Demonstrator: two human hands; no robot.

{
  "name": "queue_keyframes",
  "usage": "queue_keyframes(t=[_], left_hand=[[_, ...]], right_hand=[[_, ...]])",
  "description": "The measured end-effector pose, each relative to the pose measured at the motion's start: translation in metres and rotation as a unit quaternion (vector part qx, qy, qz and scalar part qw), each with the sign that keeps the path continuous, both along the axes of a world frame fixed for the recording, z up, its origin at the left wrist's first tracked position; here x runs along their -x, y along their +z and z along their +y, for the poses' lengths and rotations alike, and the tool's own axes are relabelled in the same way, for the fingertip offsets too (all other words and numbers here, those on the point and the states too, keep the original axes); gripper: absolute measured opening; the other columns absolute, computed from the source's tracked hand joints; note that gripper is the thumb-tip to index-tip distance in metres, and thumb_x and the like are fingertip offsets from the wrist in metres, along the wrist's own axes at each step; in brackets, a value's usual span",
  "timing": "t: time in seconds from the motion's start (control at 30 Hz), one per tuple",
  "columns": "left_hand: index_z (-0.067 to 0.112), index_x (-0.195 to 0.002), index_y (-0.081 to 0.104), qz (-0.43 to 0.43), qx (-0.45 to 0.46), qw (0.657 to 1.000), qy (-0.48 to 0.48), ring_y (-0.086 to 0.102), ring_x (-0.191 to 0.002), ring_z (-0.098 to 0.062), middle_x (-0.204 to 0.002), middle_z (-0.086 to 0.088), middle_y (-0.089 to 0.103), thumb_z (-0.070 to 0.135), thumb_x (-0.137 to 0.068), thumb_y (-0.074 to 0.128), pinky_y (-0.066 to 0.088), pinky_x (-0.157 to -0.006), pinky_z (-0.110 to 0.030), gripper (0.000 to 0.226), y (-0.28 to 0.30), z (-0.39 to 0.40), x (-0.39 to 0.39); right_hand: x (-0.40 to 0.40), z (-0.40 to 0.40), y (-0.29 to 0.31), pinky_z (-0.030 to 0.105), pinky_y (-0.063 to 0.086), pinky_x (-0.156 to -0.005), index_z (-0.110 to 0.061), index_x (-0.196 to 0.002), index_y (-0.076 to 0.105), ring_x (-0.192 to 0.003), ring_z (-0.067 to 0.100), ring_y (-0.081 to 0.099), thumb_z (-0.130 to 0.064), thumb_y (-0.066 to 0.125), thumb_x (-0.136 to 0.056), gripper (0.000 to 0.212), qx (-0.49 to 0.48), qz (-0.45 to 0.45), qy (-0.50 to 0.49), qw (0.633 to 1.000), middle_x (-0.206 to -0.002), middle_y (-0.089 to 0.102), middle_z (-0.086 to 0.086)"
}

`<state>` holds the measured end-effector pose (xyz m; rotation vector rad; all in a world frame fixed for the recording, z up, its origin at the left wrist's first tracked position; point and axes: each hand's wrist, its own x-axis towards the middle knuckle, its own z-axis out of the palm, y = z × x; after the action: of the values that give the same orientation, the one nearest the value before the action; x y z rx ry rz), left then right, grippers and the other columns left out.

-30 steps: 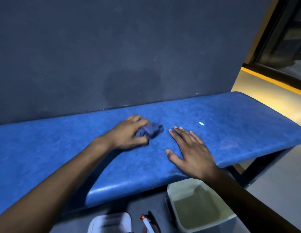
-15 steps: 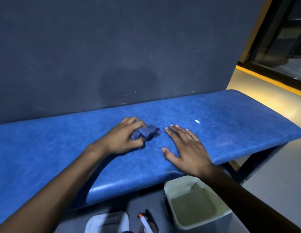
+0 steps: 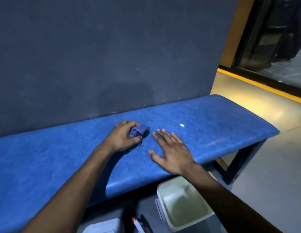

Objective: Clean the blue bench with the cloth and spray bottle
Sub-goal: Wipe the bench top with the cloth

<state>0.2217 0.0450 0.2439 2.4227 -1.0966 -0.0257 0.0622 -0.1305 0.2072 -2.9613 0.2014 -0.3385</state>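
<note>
Little has shifted since a moment ago: left hand [image 3: 123, 137] still clutches the bunched cloth [image 3: 139, 131] against the blue bench [image 3: 213, 125], right hand [image 3: 171, 152] spread flat beside it; wiping continues, next stroke likely toward the white speck [image 3: 182, 125]

Public or commercial interior – padded blue bench [image 3: 213, 118] on dark metal frame against dark wall [image 3: 96, 47], yellow-edged floor strip [image 3: 257, 84], glass door [image 3: 281, 39] at rt.
</note>
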Motion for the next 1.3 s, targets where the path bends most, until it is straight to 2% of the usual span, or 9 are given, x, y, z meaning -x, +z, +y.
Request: queue_keyframes(t=[0.23,0.4,0.5,0.6,0.73,0.93,1.03,1.13,1.3], left_hand=[[0.042,-0.097,0.072,0.082,0.157,0.983,0.045,0.069,-0.099,-0.004,-0.104,0.014,0.073,0.036,-0.063,0.069,0.057,-0.091,-0.036,0.035,0.002,0.019,0.027],[0.034,-0.103,0.073,0.075,0.245,0.963,0.081,0.068,-0.104,-0.013,-0.11,0.009,0.072,0.032,-0.073,0.066,0.056,-0.096,-0.042,0.031,0.009,-0.048,0.028],[0.035,-0.108,0.072,0.052,0.287,0.955,0.053,0.062,-0.11,-0.008,-0.111,0.017,0.067,0.029,-0.076,0.064,0.051,-0.097,-0.033,0.033,0.012,-0.11,0.029],[0.03,-0.119,0.07,0.023,0.238,0.971,-0.005,0.059,-0.121,-0.015,-0.125,0.005,0.067,0.024,-0.087,0.067,0.047,-0.105,-0.034,0.033,0.003,-0.174,0.026],[0.029,-0.125,0.062,-0.002,0.028,1.0,0.003,0.053,-0.125,-0.035,-0.13,-0.008,0.061,0.041,-0.087,0.065,0.044,-0.105,-0.04,0.04,-0.008,-0.218,0.03],[0.043,-0.109,0.062,-0.001,0.035,0.993,-0.11,0.054,-0.109,-0.012,-0.112,0.02,0.059,0.057,-0.067,0.062,0.048,-0.091,-0.032,0.044,-0.024,-0.143,0.04],[0.037,-0.107,0.064,0.009,0.027,0.996,-0.079,0.057,-0.114,-0.022,-0.113,0.007,0.064,0.057,-0.067,0.058,0.047,-0.096,-0.037,0.046,-0.012,-0.155,0.012],[0.026,-0.123,0.061,-0.001,0.028,1.0,-0.004,0.051,-0.126,-0.033,-0.125,-0.009,0.06,0.046,-0.084,0.061,0.043,-0.105,-0.039,0.044,-0.005,-0.197,0.007],[0.035,-0.119,0.057,-0.015,0.044,0.998,-0.03,0.051,-0.121,-0.023,-0.12,0.003,0.059,0.051,-0.079,0.063,0.044,-0.096,-0.035,0.044,-0.017,-0.181,0.039]], right_hand=[[0.026,-0.069,0.021,0.04,0.013,-0.129,-0.02,-0.155,0.038,-0.155,0.012,0.022,-0.066,0.033,-0.096,0.076,-0.056,-0.108,-0.091,0.988,-0.165,0.033,-0.002],[0.034,-0.139,0.016,0.04,0.004,-0.129,-0.021,-0.161,0.023,-0.158,0.012,0.008,-0.069,0.033,-0.097,0.08,-0.038,0.025,-0.171,0.984,-0.17,0.017,-0.003],[0.028,-0.142,0.002,0.038,0.003,-0.129,-0.023,-0.161,0.023,-0.157,0.01,0.008,-0.07,0.029,-0.095,0.081,-0.03,-0.004,-0.177,0.984,-0.17,0.018,-0.005],[0.025,-0.143,-0.003,0.04,0.004,-0.129,-0.023,-0.16,0.024,-0.157,0.011,0.008,-0.072,0.027,-0.092,0.084,-0.024,-0.017,-0.179,0.983,-0.17,0.019,-0.004],[0.027,-0.146,-0.006,0.04,0.001,-0.129,-0.022,-0.161,0.022,-0.157,0.01,0.005,-0.073,0.022,-0.088,0.089,-0.029,-0.008,-0.174,0.984,-0.17,0.018,-0.003],[0.027,-0.15,-0.008,0.041,0.003,-0.129,-0.021,-0.161,0.02,-0.157,0.01,0.006,-0.07,0.027,-0.089,0.087,-0.019,-0.02,-0.175,0.984,-0.17,0.018,-0.004],[0.026,-0.149,-0.007,0.041,0.004,-0.128,-0.021,-0.161,0.019,-0.157,0.011,0.006,-0.068,0.029,-0.091,0.085,-0.016,-0.023,-0.176,0.984,-0.17,0.018,-0.004],[0.028,-0.149,-0.006,0.041,0.004,-0.129,-0.022,-0.161,0.02,-0.157,0.012,0.007,-0.066,0.03,-0.093,0.082,-0.012,-0.023,-0.176,0.984,-0.169,0.019,-0.003],[0.028,-0.149,-0.008,0.041,0.004,-0.128,-0.022,-0.162,0.019,-0.158,0.012,0.007,-0.063,0.031,-0.095,0.08,-0.003,-0.018,-0.171,0.985,-0.17,0.019,-0.003]])
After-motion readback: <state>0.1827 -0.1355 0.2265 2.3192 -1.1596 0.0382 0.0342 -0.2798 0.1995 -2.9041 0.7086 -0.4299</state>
